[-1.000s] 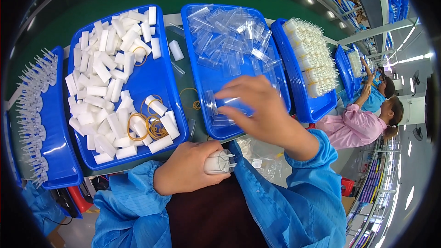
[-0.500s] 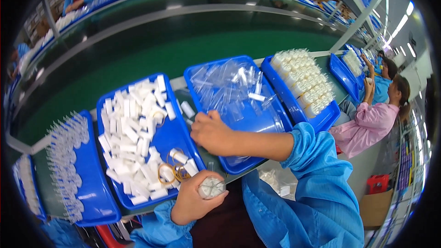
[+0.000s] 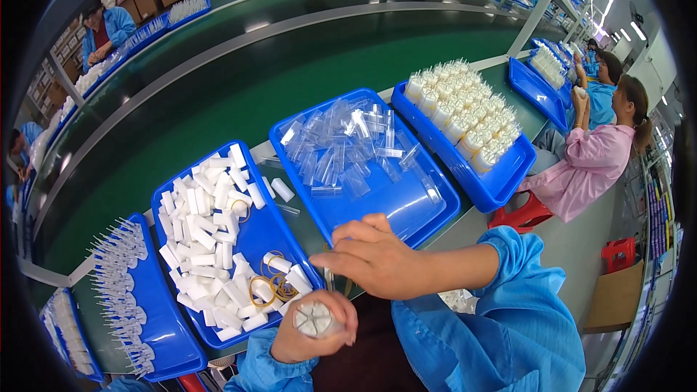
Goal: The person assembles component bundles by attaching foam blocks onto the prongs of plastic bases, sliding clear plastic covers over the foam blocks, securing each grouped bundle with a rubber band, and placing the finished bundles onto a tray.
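My left hand [image 3: 308, 330] is wrapped round a round white bundle [image 3: 317, 319], its top split into wedges by clear star-shaped dividers. Above and to the right of it, my right hand [image 3: 377, 258] is palm down with its fingers apart and the forefinger stretched left. Its thumb is hidden. Close under that fingertip a narrow clear piece [image 3: 329, 280] shows at the bench edge. Beside my hands, a blue tray [image 3: 272, 221] carries many white blocks [image 3: 207, 229] and loose tan rubber bands [image 3: 272, 290]. Another blue tray [image 3: 348, 210] holds clear plastic pieces [image 3: 341, 145].
At right a blue tray [image 3: 501, 192] is packed with white banded bundles [image 3: 468, 112]. A left tray [image 3: 163, 330] holds spiky clear parts [image 3: 120, 287]. Loose white blocks [image 3: 282, 189] lie between trays. Beyond runs a green conveyor [image 3: 290, 65]. A person in pink [image 3: 595, 149] sits at right.
My right hand has drawn back from the gap between the trays toward my left hand, its fingers spreading. The left hand still grips the bundle. The view has shifted slightly.
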Demonstrator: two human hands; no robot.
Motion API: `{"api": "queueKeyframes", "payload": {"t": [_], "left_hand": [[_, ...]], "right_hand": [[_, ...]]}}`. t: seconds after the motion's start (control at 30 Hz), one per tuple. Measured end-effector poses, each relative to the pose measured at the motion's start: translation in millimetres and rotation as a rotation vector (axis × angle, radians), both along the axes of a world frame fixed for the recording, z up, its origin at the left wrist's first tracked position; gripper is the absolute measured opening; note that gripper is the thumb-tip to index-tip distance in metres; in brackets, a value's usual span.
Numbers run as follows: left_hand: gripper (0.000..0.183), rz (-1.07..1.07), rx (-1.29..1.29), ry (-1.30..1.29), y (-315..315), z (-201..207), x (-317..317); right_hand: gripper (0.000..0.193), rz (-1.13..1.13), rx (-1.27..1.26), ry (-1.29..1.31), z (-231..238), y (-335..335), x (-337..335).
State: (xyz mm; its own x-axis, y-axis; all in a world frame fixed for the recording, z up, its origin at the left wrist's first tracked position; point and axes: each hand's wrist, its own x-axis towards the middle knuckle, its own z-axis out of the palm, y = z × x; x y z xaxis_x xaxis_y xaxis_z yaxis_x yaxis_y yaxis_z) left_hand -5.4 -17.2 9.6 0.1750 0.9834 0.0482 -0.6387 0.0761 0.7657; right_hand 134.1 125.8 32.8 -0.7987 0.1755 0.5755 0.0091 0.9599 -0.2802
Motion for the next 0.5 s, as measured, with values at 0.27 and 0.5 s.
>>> {"api": "queueKeyframes", "payload": {"t": [0.27,0.5], "left_hand": [[0.051,-0.001,0.102,0.238,-2.3,2.1,2.7],[0.103,0.433,0.024,0.917,25.2,-7.5,26.9]], "right_hand": [[0.024,0.552,-1.949,0.297,-5.8,9.6,39.5],[0.069,0.449,-1.103,-0.134,21.4,6.1,43.6]]}}
